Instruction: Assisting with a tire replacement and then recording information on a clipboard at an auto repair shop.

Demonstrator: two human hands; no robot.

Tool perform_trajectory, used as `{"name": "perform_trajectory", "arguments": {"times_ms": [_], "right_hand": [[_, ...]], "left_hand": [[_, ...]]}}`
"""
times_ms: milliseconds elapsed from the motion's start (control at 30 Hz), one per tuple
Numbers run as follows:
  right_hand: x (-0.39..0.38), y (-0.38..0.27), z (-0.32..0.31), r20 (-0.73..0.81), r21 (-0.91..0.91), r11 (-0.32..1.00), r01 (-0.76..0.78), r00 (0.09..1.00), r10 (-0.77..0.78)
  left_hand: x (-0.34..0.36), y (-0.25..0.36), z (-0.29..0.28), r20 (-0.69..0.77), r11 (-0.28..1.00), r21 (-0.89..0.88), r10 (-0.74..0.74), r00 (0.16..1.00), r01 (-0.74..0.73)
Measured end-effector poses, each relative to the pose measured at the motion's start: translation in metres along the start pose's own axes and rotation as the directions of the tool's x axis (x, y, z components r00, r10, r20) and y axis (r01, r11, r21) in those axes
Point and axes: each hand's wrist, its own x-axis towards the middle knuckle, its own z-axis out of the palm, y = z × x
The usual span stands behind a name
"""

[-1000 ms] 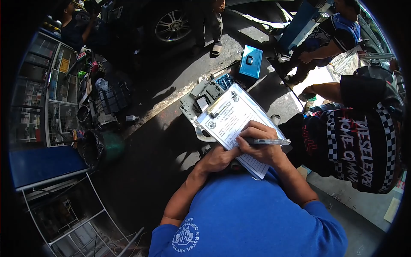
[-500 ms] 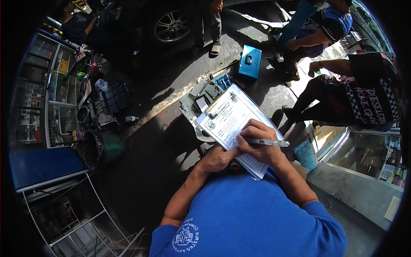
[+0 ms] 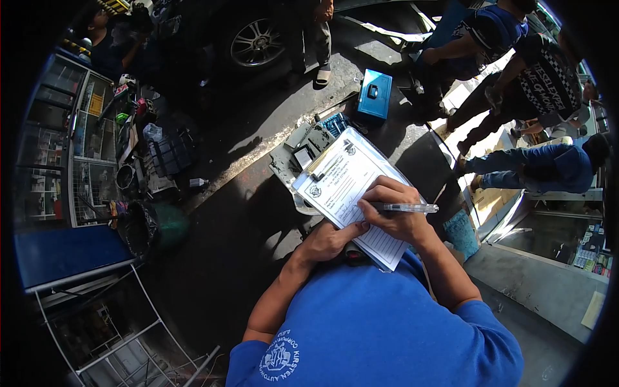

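Note:
A clipboard (image 3: 404, 182) with a printed form (image 3: 342, 184) on it lies tilted in front of my blue shirt. My left hand (image 3: 332, 241) grips its lower left edge, with the thumb laid over the paper. My right hand (image 3: 396, 209) rests on the form, its fingers closed around a clear-barrelled pen (image 3: 416, 208) that points out to the right. The pen's tip is hidden behind my fingers. Some handwriting shows on the form just left of my right hand. A metal clip (image 3: 330, 161) holds the paper at the upper left.
Beyond the clipboard stands a worn grey chair (image 3: 284, 161) with blue-handled tools (image 3: 335, 122) on it. A blue toolbox (image 3: 376, 94) sits on the floor. Several people stand at the right and far side, near a car wheel (image 3: 257, 42). A bin (image 3: 164, 226) and shelves are at left.
My right hand has shifted slightly right and down with the pen, away from my left thumb. At right, a person in a checkered-trim shirt has moved farther off, and another in jeans has come into view.

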Motion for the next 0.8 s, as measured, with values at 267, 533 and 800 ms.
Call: {"name": "perform_trajectory", "arguments": {"times_ms": [267,533,800], "right_hand": [[0.0002,0.0005,0.0024,0.008,-0.006,1.000,0.010,1.000,-0.010],[-0.0014,0.0031,0.0034,-0.015,0.004,1.000,-0.012,1.000,0.012],[0.0027,0.0025,0.0045,-0.034,-0.014,1.000,-0.025,0.999,0.025]], "left_hand": [[-0.0017,-0.0070,-0.0049,0.016,0.994,0.096,0.050,0.999,-0.052],[0.0002,-0.0009,-0.0024,0.018,0.996,0.075,0.054,0.998,-0.055],[0.0010,0.0002,-0.0034,-0.024,1.000,0.002,0.011,1.000,-0.011]]}}
